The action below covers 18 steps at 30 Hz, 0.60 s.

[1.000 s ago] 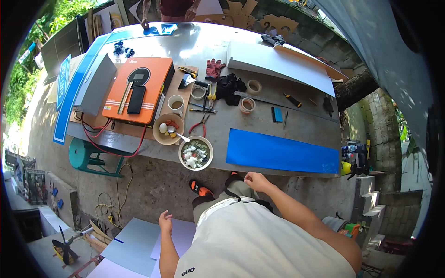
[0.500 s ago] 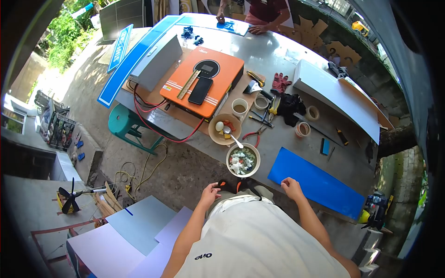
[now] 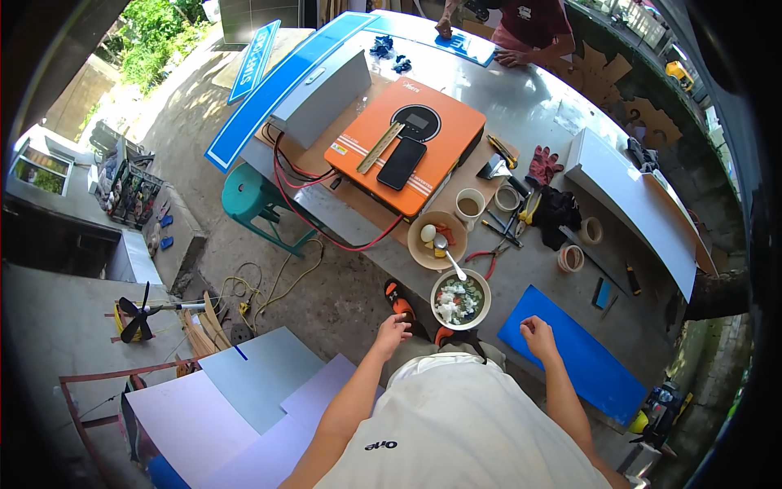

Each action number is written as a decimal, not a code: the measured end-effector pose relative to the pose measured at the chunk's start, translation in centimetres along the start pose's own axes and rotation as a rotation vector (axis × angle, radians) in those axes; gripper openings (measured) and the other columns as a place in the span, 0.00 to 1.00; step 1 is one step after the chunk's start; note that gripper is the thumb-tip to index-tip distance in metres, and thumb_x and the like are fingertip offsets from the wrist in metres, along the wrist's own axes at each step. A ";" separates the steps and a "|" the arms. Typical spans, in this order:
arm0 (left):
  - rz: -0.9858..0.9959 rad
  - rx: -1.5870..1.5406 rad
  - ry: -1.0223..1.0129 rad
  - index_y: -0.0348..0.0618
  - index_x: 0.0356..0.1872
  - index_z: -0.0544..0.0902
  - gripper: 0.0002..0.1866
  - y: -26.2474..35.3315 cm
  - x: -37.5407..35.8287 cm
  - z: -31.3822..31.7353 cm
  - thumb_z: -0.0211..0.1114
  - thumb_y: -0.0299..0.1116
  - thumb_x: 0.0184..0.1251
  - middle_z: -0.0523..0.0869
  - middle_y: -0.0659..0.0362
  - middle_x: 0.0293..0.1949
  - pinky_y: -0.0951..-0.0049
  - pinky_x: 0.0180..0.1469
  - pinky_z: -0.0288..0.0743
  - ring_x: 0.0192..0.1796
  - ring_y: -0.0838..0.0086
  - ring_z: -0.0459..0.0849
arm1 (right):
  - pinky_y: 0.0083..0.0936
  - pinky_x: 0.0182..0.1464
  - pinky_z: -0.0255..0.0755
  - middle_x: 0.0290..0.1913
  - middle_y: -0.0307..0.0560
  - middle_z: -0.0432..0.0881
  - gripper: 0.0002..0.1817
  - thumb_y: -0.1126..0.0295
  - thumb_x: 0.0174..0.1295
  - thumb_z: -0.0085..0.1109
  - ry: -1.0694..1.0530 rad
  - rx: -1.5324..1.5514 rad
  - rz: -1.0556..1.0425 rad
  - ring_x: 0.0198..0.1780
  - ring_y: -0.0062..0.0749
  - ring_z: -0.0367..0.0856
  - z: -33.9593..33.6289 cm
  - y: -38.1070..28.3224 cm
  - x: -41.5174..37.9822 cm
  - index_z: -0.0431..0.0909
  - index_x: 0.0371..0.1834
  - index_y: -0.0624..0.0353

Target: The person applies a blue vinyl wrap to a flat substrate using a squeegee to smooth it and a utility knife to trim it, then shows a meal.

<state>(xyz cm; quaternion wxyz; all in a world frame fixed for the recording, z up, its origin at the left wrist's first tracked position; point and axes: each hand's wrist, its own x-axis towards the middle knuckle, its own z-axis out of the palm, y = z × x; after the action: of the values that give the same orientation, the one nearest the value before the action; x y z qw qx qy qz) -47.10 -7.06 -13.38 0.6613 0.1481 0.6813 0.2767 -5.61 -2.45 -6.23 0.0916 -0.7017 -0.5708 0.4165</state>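
My left hand [image 3: 393, 333] hangs in the air left of the table's front edge, fingers loosely bent and apart, with nothing seen in it. Over the near edge of a blue panel [image 3: 570, 359] is my right hand [image 3: 539, 337], its fingers half curled and no object visible in them. Between and beyond both hands, a bowl [image 3: 460, 299] of white rice and green soup stands at the table edge. Touching it from behind is a beige bowl [image 3: 418, 244] with an egg [image 3: 428, 233] and reddish food. A spoon [image 3: 450, 256] rests there, its handle reaching over the soup bowl.
An orange inverter box [image 3: 366, 122] carries a phone [image 3: 401, 163] and a ruler [image 3: 380, 147]. A mug [image 3: 469, 205], red-handled pliers [image 3: 487, 262], tape rolls and gloves lie rightward. Another person's hand [image 3: 511, 57] touches a blue sign [image 3: 460, 45]. A green stool [image 3: 247, 196] stands left.
The view has shifted, so the table appears farther right and lower. Both my hands now look closer to the soup bowl, and an orange-and-black shoe has come into view.
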 end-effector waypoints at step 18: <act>0.038 0.182 -0.067 0.41 0.71 0.75 0.21 2.8 5.2 3.1 0.57 0.29 0.80 0.86 0.57 0.47 0.72 0.43 0.83 0.42 0.73 0.89 | 0.28 0.42 0.80 0.35 0.47 0.90 0.10 0.70 0.69 0.64 0.041 0.069 0.077 0.36 0.27 0.86 -0.2 -3.6 -0.1 0.85 0.46 0.66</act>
<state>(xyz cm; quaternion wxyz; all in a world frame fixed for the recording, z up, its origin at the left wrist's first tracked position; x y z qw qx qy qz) -44.92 -1.34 -15.96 0.6622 0.2297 0.6781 0.2212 -8.12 -1.28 -3.86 0.1113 -0.7280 -0.5264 0.4249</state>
